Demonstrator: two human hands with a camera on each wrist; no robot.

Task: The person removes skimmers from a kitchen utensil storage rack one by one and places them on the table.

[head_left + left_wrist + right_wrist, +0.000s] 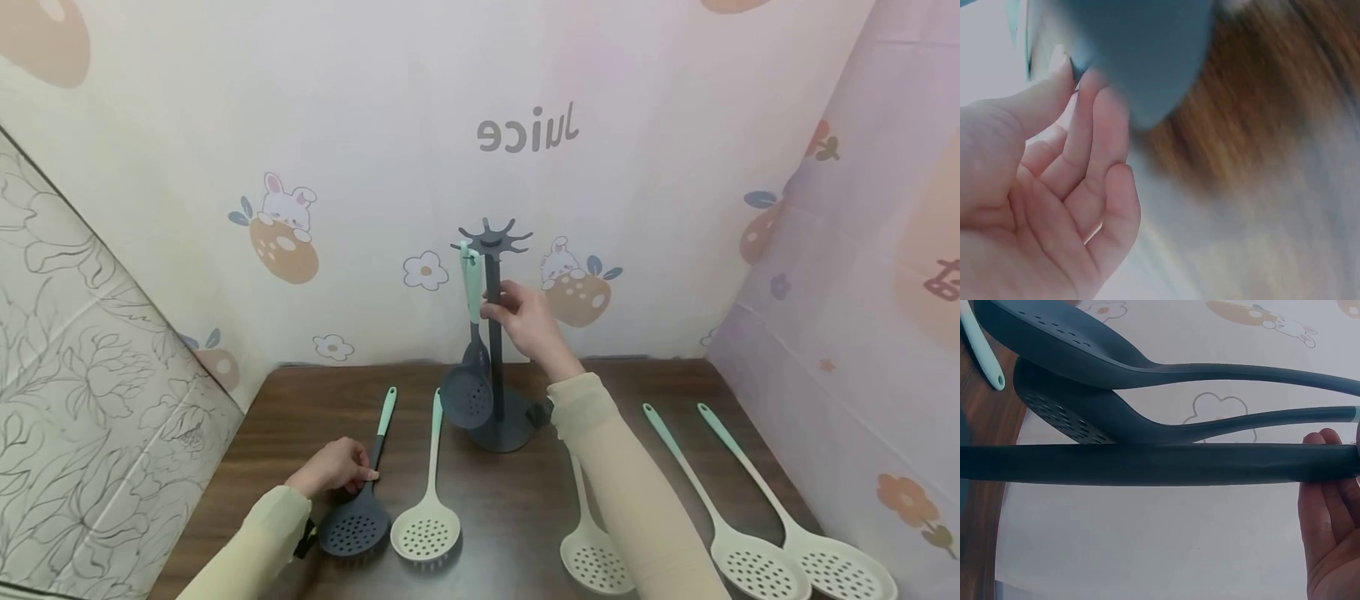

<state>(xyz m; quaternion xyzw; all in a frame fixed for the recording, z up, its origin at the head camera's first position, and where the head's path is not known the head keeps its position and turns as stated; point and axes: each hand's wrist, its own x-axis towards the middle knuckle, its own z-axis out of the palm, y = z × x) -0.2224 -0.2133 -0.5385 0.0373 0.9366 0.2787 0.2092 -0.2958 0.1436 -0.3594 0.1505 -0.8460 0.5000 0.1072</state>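
At the left, my left hand (341,465) pinches the neck of a dark grey skimmer (354,527) with a mint handle end. In the left wrist view, its thumb and forefinger meet at the dark neck, while the other fingers curl loosely. My right hand (527,321) holds the upright pole of a dark utensil stand (494,358), fingers behind it and thumb in front. On the stand's left side hang two dark perforated utensils with mint handles; the front one is a slotted ladle (467,397). Their heads overlap in the right wrist view.
A cream skimmer (425,531) lies right of the dark one. Another cream skimmer (595,560) is partly under my right forearm. Two more cream skimmers, one at the far right (840,575), lie on the brown table (510,517). A printed curtain (375,167) stands behind.
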